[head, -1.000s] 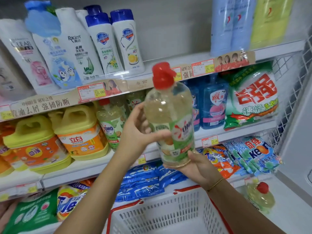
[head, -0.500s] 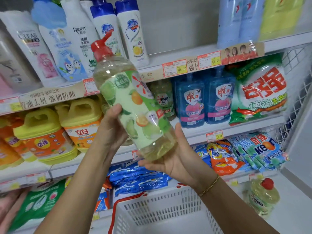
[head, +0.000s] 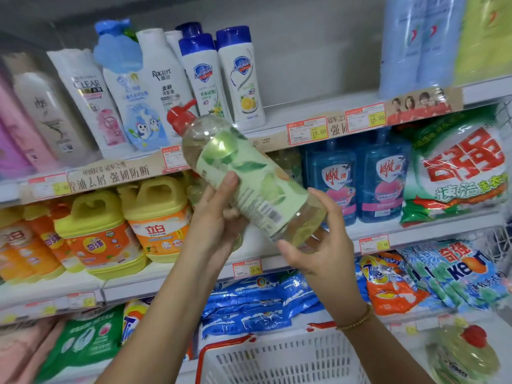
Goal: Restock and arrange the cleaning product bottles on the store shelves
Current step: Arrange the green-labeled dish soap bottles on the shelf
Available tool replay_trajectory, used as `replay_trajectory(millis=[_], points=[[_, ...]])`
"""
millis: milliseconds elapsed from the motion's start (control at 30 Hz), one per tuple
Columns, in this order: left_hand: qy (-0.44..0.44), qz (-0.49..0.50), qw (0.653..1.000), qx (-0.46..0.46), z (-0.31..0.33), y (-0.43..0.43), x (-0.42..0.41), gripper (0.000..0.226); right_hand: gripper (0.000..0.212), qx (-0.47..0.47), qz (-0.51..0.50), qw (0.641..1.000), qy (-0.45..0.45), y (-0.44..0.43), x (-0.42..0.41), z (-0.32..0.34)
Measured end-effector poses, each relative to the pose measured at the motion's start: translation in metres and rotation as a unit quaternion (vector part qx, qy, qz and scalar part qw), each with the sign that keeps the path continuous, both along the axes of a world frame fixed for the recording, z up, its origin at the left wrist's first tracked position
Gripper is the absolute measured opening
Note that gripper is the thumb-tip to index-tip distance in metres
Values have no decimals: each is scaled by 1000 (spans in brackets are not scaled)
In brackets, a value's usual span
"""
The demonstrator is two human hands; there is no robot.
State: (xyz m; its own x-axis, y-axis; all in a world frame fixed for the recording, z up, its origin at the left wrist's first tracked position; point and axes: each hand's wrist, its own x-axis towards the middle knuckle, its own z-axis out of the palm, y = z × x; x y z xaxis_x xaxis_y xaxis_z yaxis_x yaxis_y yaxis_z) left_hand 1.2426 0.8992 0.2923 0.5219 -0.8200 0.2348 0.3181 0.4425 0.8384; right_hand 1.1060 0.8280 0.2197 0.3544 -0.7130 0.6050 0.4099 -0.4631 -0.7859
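Our left hand (head: 219,225) grips the middle and our right hand (head: 324,250) cups the base of 1 clear bottle (head: 249,178). We hold it tilted above the white basket (head: 277,358), red pump cap up-left. Beyond the basket, 2 blue bottles (head: 382,178) and yellow jugs (head: 155,214) stand on the shelf.

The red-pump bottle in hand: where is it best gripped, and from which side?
Around the labelled mid-body of the bottle, from below-left as the left hand does. The wall is straight there, the red pump is thin, and the tilted base sits low-right in the right hand.
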Motion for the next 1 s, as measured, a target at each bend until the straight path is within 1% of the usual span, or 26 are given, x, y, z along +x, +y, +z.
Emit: replay_trajectory(millis=[67,100,167,233,300,333,400,433,467,500,567,600,667,700,733,800,867,933,1000], points=[[-39,-17,999,-10,-4,2,6,89,81,65,99,991,-61,-8,-1,3],[-59,-29,998,-18,-5,2,9,86,83,117,162,976,-88,-12,-1,3],[-80,-57,995,-35,-5,2,13,88,87,236,280,925,-105,-15,-1,1],[-95,-90,990,-48,-4,1,14,100,83,333,369,863,-88,-17,0,-5],[-122,-109,985,-51,-3,1,15,105,78,399,422,813,-48,-17,-1,-7],[-136,-101,984,-44,-3,2,15,103,78,419,439,794,-29,-16,-1,-8],[-167,-46,985,-18,-3,4,14,105,79,451,450,771,-2,-16,0,-8],[-189,-11,982,-5,-2,6,14,110,78,456,446,770,4,-16,2,-7],[-216,25,976,6,-1,6,14,113,73,447,436,781,6,-16,3,-6],[-248,59,967,14,-1,7,14,110,66,423,418,804,1,-17,5,-7],[-299,125,946,32,-2,6,10,101,52,325,379,866,-1,-19,7,-9],[-312,158,936,44,-3,5,6,100,53,270,353,896,16,-19,7,-10],[-325,218,918,66,-7,4,-3,102,75,174,256,949,66,-15,9,-13],[-330,239,910,72,-8,4,-8,104,83,133,201,967,84,-12,12,-15],[-336,252,904,76,-10,3,-14,107,85,105,155,978,90,-9,14,-17],[-351,258,896,87,-10,2,-25,111,80,93,107,987,80,-6,17,-21],[-369,235,894,95,-7,3,-31,112,74,104,116,986,64,-10,15,-23],[-383,180,900,107,2,8,-27,106,71,119,148,979,66,-18,9,-23],[-381,87,915,100,10,15,-16,97,69,128,205,968,64,-25,3,-22]])
